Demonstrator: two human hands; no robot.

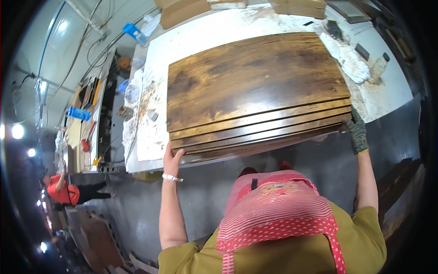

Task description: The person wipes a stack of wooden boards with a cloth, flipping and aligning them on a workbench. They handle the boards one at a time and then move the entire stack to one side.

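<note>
A stack of dark brown wood-grain boards [258, 84] lies in front of me, its lower boards stepped out toward me along the near edge. My left hand [172, 159], bare with a bracelet at the wrist, grips the near left corner, thumb on the front edge and fingers along the side. At the near right corner my right hand [357, 132], in a dark knitted glove, is closed around the boards' edge. Its fingertips are partly hidden, and I cannot tell how many boards either hand holds.
The white worktable [153, 132] is dusty and stained. On its right are a crumpled white cloth [353, 66], a clear bottle [379, 66] and a dark glove [334, 30]. Cardboard [185, 11] lies at the back. A person in red [63, 189] stands by a side bench at far left.
</note>
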